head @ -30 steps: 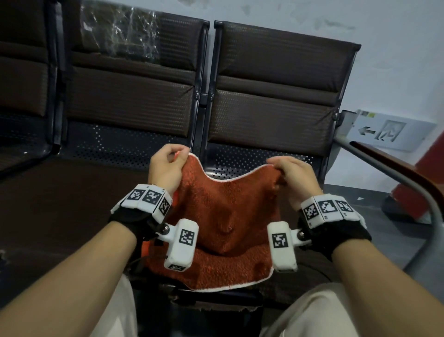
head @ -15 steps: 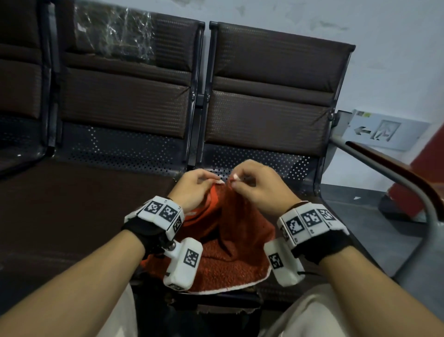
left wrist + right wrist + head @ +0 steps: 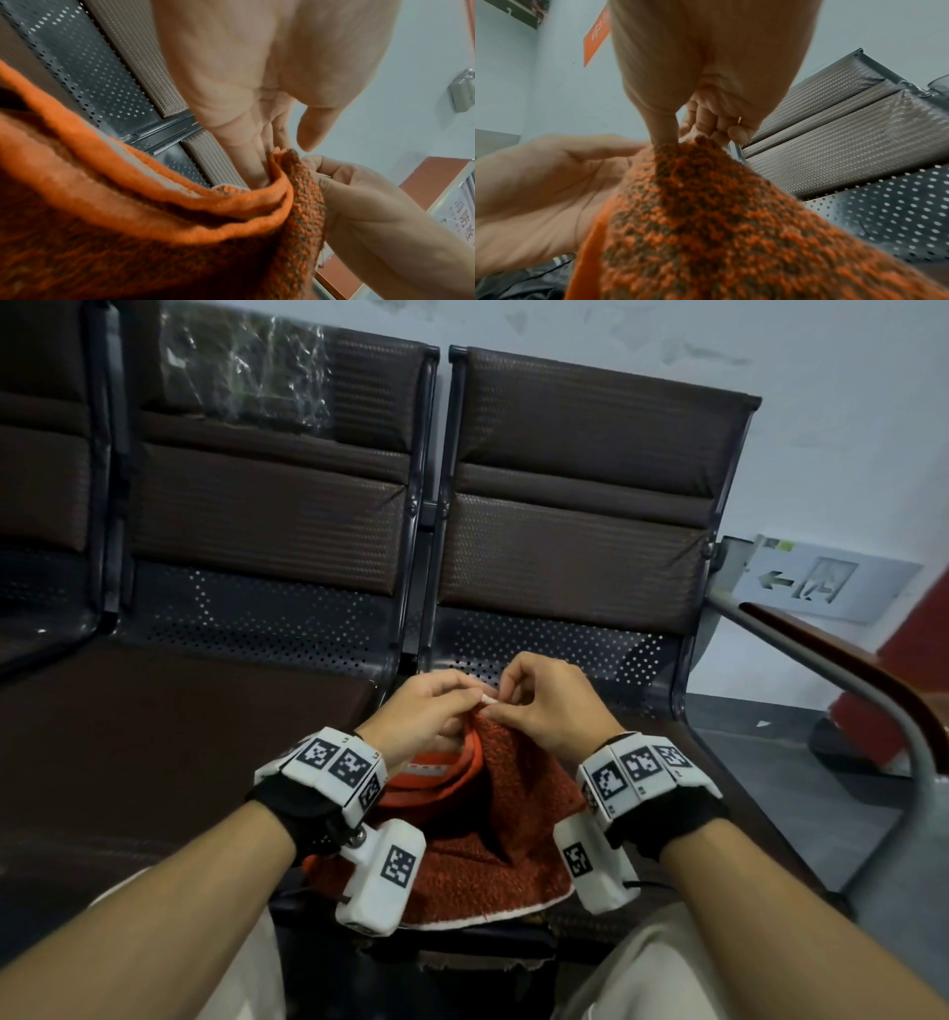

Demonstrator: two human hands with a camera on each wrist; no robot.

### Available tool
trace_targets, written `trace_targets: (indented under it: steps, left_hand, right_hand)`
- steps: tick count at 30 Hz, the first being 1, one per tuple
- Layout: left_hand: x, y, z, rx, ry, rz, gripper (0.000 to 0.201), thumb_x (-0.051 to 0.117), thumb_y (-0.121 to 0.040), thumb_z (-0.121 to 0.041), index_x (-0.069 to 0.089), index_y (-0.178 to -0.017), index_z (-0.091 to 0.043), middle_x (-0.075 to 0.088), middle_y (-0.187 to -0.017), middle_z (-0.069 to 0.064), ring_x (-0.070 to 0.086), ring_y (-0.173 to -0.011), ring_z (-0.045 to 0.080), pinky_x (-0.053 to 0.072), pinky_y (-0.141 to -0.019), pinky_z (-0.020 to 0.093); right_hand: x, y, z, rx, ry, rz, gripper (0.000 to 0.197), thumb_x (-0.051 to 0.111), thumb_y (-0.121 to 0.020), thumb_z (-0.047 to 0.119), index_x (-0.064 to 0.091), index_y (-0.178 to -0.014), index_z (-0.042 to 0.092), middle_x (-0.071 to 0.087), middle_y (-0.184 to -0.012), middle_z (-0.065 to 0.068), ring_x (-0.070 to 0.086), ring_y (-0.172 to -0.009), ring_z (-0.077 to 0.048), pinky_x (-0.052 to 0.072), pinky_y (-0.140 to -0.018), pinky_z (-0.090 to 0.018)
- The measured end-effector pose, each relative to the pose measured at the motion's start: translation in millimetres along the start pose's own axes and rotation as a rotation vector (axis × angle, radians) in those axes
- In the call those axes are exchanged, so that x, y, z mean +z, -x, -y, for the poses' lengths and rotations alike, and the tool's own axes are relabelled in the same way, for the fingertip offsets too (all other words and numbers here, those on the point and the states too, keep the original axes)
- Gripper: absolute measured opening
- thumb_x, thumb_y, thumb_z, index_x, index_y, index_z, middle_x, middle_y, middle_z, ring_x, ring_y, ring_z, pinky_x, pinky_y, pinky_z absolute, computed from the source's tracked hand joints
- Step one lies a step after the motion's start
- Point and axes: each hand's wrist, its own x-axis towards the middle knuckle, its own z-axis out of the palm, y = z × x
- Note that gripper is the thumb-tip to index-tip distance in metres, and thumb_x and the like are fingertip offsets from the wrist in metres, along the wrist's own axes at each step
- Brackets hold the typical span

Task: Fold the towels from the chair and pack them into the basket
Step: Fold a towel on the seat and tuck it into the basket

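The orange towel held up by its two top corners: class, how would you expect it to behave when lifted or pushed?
The towel is probably floppy: it sags and creases below where the left hand and right hand pinch it. Its looped weave likely grips fingers rather than slipping. It looks light, since fingertip pinches carry it.

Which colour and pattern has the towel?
The towel is orange flecked with dark brown, with a plain orange border; the right wrist view shows it best.
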Motion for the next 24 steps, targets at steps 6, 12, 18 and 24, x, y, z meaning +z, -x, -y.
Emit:
trace_targets:
  steps: [6, 12, 18, 24]
  left_hand:
    - [-2, -3, 6, 0.102, -0.165, -0.042, 0.02, 0.045, -0.094, -0.001, 0.064, -0.095, -0.008, 0.048, -0.046, -0.011, 0.036, -0.036, -0.002, 0.029, -0.038, 0.01]
    - [-16, -4, 9, 0.238, -0.368, -0.274, 0.026, 0.044, -0.088, -0.002, 0.059, -0.075, -0.02, 0.057, -0.067, -0.003, 0.046, -0.056, 0.007, 0.035, -0.057, 0.022]
    - [-30, -4, 10, 0.194, -0.379, -0.305, 0.034, 0.035, -0.087, -0.005, 0.051, -0.065, -0.025, 0.044, -0.057, -0.008, 0.038, -0.047, 0.003, 0.029, -0.052, 0.027]
    - [-39, -5, 10, 0.237, -0.405, -0.298, 0.031, 0.034, -0.098, -0.021, 0.052, -0.073, -0.024, 0.042, -0.069, 0.006, 0.039, -0.062, 0.019, 0.033, -0.062, 0.034]
  right_hand:
    - [1, 4, 0, 0.033, -0.125, 0.05, 0.031, 0.084, -0.068, 0.032, 0.054, -0.074, 0.027, 0.066, -0.06, 0.01, 0.057, -0.055, 0.005, 0.041, -0.054, -0.01]
    - [-10, 9, 7, 0.019, 0.186, 0.455, 0.012, 0.073, -0.079, 0.029, 0.061, -0.081, 0.03, 0.064, -0.073, 0.014, 0.059, -0.071, -0.001, 0.041, -0.064, -0.015]
    - [-20, 7, 8, 0.033, 0.442, 0.53, 0.012, 0.069, -0.084, 0.031, 0.057, -0.081, 0.034, 0.059, -0.083, 0.01, 0.058, -0.088, -0.013, 0.04, -0.075, -0.023]
    - [-19, 8, 11, 0.048, 0.405, 0.353, 0.05, 0.077, -0.075, 0.037, 0.054, -0.119, 0.036, 0.065, -0.081, 0.014, 0.062, -0.09, -0.011, 0.048, -0.087, -0.03]
